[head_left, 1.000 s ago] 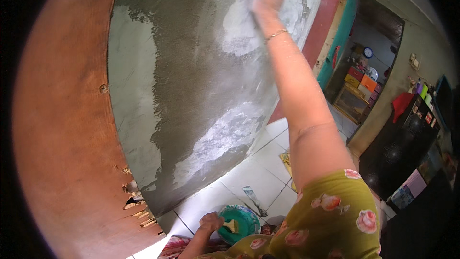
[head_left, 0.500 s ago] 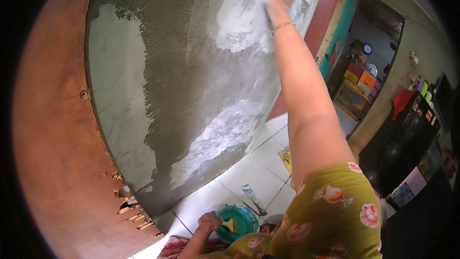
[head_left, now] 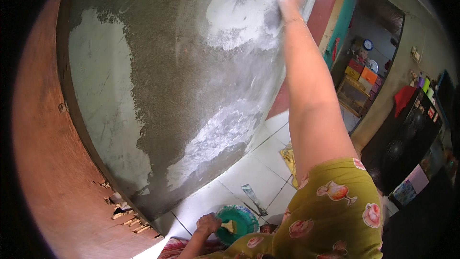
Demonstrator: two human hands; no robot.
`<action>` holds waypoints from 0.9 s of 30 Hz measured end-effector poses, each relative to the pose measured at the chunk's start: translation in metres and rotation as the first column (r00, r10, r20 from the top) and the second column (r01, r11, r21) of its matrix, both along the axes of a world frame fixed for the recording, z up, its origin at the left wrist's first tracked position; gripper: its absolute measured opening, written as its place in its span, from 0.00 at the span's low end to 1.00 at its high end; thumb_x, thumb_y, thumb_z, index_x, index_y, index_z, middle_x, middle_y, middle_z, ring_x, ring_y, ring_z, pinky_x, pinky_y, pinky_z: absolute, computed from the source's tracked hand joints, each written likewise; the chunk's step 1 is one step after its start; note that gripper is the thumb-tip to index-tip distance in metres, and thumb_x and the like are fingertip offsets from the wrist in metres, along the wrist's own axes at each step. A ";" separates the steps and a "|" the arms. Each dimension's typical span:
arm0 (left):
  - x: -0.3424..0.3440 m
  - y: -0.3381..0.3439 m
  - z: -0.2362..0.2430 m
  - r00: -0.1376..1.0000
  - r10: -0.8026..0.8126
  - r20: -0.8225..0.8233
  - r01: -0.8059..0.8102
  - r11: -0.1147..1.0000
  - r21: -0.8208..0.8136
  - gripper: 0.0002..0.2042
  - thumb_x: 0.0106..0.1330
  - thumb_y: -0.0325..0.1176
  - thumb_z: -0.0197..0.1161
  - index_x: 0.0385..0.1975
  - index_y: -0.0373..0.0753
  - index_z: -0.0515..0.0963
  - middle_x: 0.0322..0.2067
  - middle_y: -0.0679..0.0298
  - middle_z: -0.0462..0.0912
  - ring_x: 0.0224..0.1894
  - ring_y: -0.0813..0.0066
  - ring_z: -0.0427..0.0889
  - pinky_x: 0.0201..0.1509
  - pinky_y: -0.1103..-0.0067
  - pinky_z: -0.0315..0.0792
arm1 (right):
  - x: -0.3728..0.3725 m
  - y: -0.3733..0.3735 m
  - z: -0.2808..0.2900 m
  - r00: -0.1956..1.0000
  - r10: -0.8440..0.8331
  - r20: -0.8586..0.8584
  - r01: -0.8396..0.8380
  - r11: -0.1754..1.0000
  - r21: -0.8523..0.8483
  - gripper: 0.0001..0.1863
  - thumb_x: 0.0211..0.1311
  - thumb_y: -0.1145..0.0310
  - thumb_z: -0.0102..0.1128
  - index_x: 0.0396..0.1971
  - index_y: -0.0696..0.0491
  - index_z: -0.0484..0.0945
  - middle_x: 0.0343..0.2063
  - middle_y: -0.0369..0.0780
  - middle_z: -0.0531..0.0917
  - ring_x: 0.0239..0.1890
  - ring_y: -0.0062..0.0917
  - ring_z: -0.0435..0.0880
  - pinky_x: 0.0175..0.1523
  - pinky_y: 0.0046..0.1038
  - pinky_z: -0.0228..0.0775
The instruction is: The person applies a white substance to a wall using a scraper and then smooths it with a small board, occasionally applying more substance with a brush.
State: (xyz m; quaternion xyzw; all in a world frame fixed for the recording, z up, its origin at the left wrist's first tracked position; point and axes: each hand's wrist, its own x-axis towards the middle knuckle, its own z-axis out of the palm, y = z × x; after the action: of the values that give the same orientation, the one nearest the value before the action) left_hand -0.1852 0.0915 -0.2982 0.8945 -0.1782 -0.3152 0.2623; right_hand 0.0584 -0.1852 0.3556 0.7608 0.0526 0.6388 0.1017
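Note:
High on the grey cement wall (head_left: 167,67), my right hand (head_left: 291,4) is pressed at the edge of a white putty patch (head_left: 235,14). Motion blurs its fingers, and whatever it may hold does not show clearly. Down low, my left hand (head_left: 209,222) is closed beside the rim of a teal bucket (head_left: 247,217). A flat tool with a beige, flared end (head_left: 230,226) juts from that hand over the bucket; its grip is hidden. Another rough white putty patch (head_left: 215,132) covers the lower wall.
A putty knife (head_left: 253,197) lies on the white floor tiles (head_left: 249,172) past the bucket. Left stands a brown wooden panel (head_left: 43,139) with a splintered lower edge. A yellow cloth or packet (head_left: 289,159) is beside my arm. A doorway and a black cabinet (head_left: 402,139) stand right.
My right hand has shifted slightly right and down along the wall. The view has turned a little, so the wooden panel sits farther left. My left hand stays by the bucket.

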 end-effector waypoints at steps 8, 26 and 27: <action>-0.003 -0.004 0.005 1.000 -0.025 -0.003 0.025 1.000 0.016 0.25 0.58 0.50 0.50 0.48 0.37 0.76 0.47 0.45 0.78 0.52 0.51 0.77 0.57 0.64 0.69 | -0.001 0.020 0.001 0.999 0.040 -0.011 -0.037 0.970 0.240 0.19 0.57 0.59 0.49 0.35 0.58 0.81 0.35 0.51 0.83 0.41 0.43 0.82 0.45 0.38 0.72; -0.005 -0.007 -0.003 1.000 -0.025 -0.011 0.025 1.000 -0.002 0.26 0.57 0.50 0.50 0.48 0.36 0.75 0.45 0.44 0.79 0.50 0.49 0.78 0.56 0.64 0.69 | 0.001 0.004 -0.001 1.000 -0.002 -0.016 0.006 0.971 0.238 0.17 0.57 0.62 0.49 0.39 0.59 0.78 0.38 0.53 0.81 0.43 0.45 0.80 0.46 0.40 0.72; -0.004 -0.007 -0.002 1.000 -0.027 -0.010 0.027 1.000 0.006 0.26 0.57 0.50 0.50 0.48 0.36 0.75 0.45 0.44 0.79 0.50 0.49 0.78 0.56 0.64 0.69 | 0.004 -0.004 0.000 1.000 -0.005 -0.009 0.007 0.972 0.236 0.17 0.57 0.63 0.49 0.39 0.59 0.78 0.39 0.53 0.81 0.43 0.45 0.80 0.46 0.40 0.72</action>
State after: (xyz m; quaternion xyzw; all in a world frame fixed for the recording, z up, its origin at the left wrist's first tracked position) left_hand -0.1897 0.0847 -0.3002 0.8912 -0.1879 -0.3237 0.2562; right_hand 0.0620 -0.1889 0.3559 0.7704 -0.0255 0.6370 0.0125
